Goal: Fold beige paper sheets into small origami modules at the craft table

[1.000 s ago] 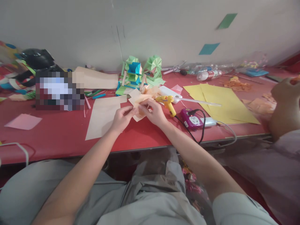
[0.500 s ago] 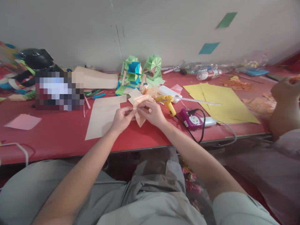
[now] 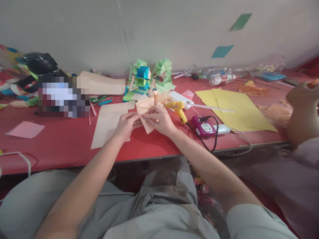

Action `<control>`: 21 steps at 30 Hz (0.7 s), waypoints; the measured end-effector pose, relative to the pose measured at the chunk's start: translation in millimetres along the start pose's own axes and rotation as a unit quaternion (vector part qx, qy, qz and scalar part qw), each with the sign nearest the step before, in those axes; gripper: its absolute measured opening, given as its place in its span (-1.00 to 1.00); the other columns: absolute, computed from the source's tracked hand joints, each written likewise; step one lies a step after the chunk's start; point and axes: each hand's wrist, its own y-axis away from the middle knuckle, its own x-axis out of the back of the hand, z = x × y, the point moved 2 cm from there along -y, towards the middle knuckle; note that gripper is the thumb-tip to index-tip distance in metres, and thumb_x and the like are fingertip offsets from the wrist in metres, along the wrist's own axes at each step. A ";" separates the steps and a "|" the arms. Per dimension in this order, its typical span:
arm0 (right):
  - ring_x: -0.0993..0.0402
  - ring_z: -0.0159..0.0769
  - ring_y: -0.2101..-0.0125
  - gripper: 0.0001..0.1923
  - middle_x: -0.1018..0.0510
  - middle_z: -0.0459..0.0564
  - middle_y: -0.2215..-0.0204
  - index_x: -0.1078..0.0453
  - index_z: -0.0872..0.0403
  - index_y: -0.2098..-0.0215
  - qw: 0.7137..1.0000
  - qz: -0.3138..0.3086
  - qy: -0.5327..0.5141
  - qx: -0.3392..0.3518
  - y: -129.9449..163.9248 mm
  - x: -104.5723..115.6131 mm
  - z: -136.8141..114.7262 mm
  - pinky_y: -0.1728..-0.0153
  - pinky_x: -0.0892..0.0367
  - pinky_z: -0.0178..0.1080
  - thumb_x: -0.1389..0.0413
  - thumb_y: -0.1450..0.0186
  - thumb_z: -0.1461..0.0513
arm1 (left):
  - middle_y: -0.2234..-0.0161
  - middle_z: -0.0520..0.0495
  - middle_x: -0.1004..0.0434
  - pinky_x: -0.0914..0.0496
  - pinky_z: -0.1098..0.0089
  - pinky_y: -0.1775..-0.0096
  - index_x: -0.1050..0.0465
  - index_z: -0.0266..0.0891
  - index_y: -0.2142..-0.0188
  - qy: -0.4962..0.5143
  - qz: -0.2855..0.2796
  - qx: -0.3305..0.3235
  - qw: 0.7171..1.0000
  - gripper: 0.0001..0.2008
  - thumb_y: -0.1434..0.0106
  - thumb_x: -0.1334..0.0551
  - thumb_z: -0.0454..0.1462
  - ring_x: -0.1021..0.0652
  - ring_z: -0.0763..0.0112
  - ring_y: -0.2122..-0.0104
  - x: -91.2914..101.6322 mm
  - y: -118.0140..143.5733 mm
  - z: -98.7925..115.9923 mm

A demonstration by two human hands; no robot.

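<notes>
Between my two hands is a piece of folded peach paper [image 3: 145, 105], its creased panels showing above and below my fingers. My left hand [image 3: 128, 125] pinches the paper's left edge with thumb and fingertips. From the other side, my right hand [image 3: 160, 119] grips it, fingers bent over the front. The two thumbs nearly meet at the middle fold. Just right of my right hand lies a yellow glue gun [image 3: 179, 111] with a long clear glue stick in its back. Behind the paper stand folded green and blue paper models [image 3: 143, 78].
A purple power strip [image 3: 205, 126] with a black cord sits right of the glue gun. Yellow sheets [image 3: 239, 109] lie farther right, a beige sheet [image 3: 107, 122] on the left. Plastic bottles [image 3: 221, 79] rest by the wall. Another person's arm [image 3: 302, 109] is at the right edge.
The folded paper has turned in my fingers, so a broader creased panel faces up. My left fingers have straightened somewhat along its edge.
</notes>
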 end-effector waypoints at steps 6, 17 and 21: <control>-0.36 -0.27 0.27 -0.79 -0.49 0.04 0.23 -0.63 -0.04 0.17 1.000 -0.016 -0.022 0.007 0.8 0.8 0.0 0.18 -0.32 -0.12 -0.12 -0.42 0.18 | 0.40 -0.16 -0.66 -0.58 0.18 0.20 -0.59 -0.31 0.38 -0.007 -0.019 -0.029 0.999 -0.73 -0.03 -0.46 -0.15 -0.67 0.16 0.34 0.5 0.5 1.4; -0.38 -0.22 0.21 -0.76 -0.48 0.07 0.16 -0.61 -0.04 0.10 1.000 -0.016 -0.005 0.003 -0.6 3.2 -6.3 0.08 -0.33 -0.04 -0.11 -0.41 0.12 | 0.43 -0.09 -0.62 -0.58 0.19 0.22 -0.54 -0.28 0.42 -0.074 0.038 -0.078 0.993 -0.71 -0.03 -0.44 -0.09 -0.66 0.14 0.32 2.3 -1.7 0.9; -0.43 -0.18 0.15 -0.76 -0.48 0.08 0.14 -0.58 0.00 0.14 0.998 0.027 -0.012 -0.050 -0.5 6.7 -3.7 0.05 -0.35 -0.02 -0.11 -0.40 0.11 | 0.41 -0.09 -0.62 -0.58 0.18 0.21 -0.56 -0.28 0.35 -0.075 0.046 -0.083 0.993 -0.69 -0.03 -0.43 -0.09 -0.65 0.13 0.30 4.1 -3.3 0.0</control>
